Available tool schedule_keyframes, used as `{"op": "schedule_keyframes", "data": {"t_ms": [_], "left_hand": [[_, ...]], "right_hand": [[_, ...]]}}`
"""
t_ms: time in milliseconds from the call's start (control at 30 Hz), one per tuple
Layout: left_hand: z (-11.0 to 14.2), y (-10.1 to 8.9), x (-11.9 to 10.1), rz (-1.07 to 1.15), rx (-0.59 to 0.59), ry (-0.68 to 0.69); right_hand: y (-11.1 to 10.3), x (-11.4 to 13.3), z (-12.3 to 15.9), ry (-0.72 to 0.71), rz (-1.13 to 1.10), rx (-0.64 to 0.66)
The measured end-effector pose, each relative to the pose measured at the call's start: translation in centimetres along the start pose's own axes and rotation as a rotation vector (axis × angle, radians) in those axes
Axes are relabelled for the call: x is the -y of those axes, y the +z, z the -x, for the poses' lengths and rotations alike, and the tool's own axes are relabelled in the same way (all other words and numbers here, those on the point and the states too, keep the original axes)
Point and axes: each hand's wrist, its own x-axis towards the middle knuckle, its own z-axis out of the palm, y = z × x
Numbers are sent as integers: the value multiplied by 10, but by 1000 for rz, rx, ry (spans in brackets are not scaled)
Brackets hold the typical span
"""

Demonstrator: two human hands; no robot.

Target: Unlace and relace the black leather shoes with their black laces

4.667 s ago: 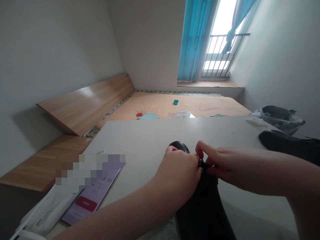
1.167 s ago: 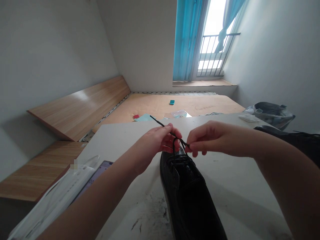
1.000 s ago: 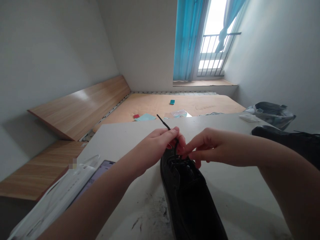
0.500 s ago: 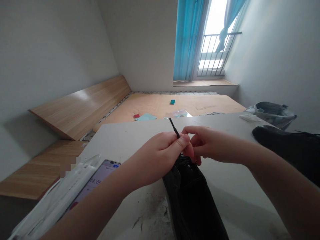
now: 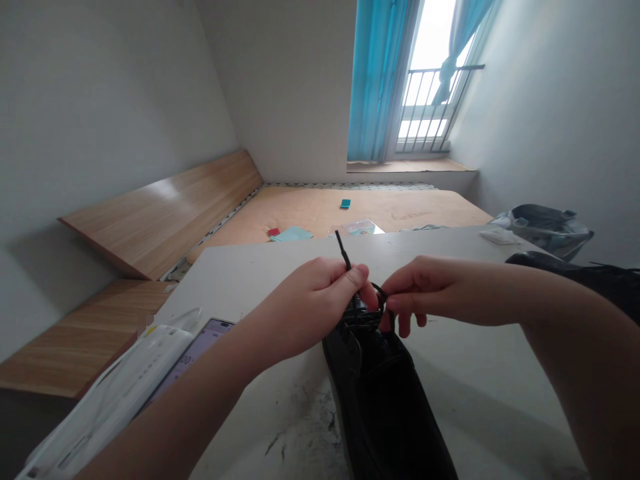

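Observation:
A black leather shoe lies on the white table, toe pointing away from me. My left hand is closed over the lacing area and pinches one end of the black shoelace, whose tip sticks up past my thumb. My right hand pinches a small loop of the same lace just right of the left hand, above the shoe's eyelets. The two hands almost touch.
A second black shoe lies at the table's right edge. A phone and a white plastic packet sit at the left front. Beyond the table are a bare wooden bed base, a dark bag and a window with blue curtains.
My hands have lowered slightly and drawn a little apart. The right hand now holds a visible lace loop, and the lace tip in my left hand points more upright.

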Motion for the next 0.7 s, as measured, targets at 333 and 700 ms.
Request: {"op": "schedule_keyframes", "data": {"t_ms": [333, 700], "left_hand": [[3, -3, -6, -53, 26, 93], [4, -3, -8, 14, 77, 138]], "right_hand": [[5, -8, -16, -62, 13, -88], [-2, -15, -19, -133, -239, 120]]}}
